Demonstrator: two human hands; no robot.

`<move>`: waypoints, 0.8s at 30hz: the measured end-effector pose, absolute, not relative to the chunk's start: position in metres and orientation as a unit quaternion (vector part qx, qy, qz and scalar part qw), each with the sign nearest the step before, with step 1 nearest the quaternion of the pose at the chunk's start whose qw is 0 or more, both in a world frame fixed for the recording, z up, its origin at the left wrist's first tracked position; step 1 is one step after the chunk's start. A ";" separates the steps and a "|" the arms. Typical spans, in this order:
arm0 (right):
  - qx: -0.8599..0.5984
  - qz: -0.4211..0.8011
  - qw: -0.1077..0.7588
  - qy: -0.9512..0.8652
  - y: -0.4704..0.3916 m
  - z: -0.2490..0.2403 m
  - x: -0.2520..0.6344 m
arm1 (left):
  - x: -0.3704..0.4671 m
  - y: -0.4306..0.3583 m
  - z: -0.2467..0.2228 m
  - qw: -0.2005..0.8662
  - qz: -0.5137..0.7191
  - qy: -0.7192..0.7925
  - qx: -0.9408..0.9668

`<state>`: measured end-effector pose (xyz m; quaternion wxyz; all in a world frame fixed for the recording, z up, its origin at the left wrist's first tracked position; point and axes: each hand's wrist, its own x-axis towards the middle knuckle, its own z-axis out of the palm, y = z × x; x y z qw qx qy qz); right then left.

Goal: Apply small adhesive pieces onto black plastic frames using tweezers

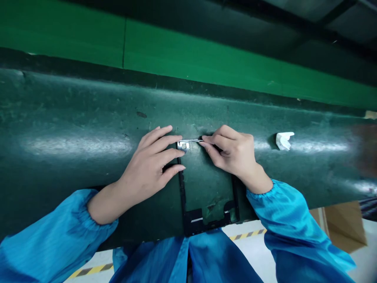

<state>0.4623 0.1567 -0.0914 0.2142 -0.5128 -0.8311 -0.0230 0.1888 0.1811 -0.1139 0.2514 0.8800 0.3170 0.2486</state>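
Note:
A thin black rectangular frame [182,188] lies on the green work surface in front of me, its near side close to the table edge. A silvery piece [183,146] sits at its far left corner. Along the far side runs a thin silvery strip [191,140]. My left hand [147,161] has its fingers spread, with the fingertips resting at that far left corner. The right end of the strip is pinched between thumb and fingers of my right hand [232,149]. That hand covers the frame's far right corner.
A small white plastic piece [283,140] lies on the table [73,114] to the right of my right hand. A green raised panel [188,55] runs along the back. Below the table's near edge, a cardboard box [344,226] stands at the right.

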 end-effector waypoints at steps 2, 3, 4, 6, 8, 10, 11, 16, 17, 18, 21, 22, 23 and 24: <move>-0.518 -0.019 0.211 -0.829 0.158 -0.092 0.462 | 0.189 0.181 -0.114 0.249 0.252 0.317 0.880; -0.521 -0.018 0.207 -0.828 0.158 -0.092 0.462 | 0.189 0.181 -0.115 0.248 0.255 0.317 0.879; -0.524 -0.019 0.203 -0.827 0.158 -0.092 0.463 | 0.189 0.181 -0.115 0.248 0.255 0.316 0.879; -0.524 -0.029 0.200 -0.827 0.159 -0.093 0.463 | 0.189 0.181 -0.114 0.249 0.253 0.317 0.879; -0.518 -0.047 0.200 -0.830 0.158 -0.094 0.463 | 0.189 0.180 -0.114 0.249 0.251 0.319 0.880; -0.515 -0.062 0.197 -0.832 0.157 -0.095 0.462 | 0.189 0.180 -0.114 0.247 0.248 0.320 0.880; -0.516 -0.066 0.195 -0.831 0.156 -0.096 0.462 | 0.189 0.180 -0.114 0.246 0.248 0.319 0.881; -0.529 -0.057 0.199 -0.823 0.152 -0.094 0.459 | 0.189 0.180 -0.115 0.238 0.243 0.313 0.887; -0.531 -0.056 0.203 -0.821 0.152 -0.094 0.459 | 0.189 0.180 -0.115 0.234 0.244 0.311 0.888; -0.532 -0.056 0.208 -0.819 0.151 -0.093 0.459 | 0.189 0.179 -0.114 0.230 0.244 0.311 0.889; -0.529 -0.050 0.212 -0.820 0.150 -0.091 0.460 | 0.192 0.174 -0.112 0.212 0.235 0.317 0.894; -0.528 -0.044 0.209 -0.822 0.150 -0.091 0.461 | 0.193 0.172 -0.111 0.205 0.229 0.322 0.895; -0.527 -0.038 0.205 -0.824 0.149 -0.091 0.461 | 0.194 0.170 -0.110 0.199 0.224 0.326 0.896; -0.526 -0.031 0.201 -0.826 0.149 -0.091 0.462 | 0.194 0.168 -0.110 0.194 0.221 0.330 0.897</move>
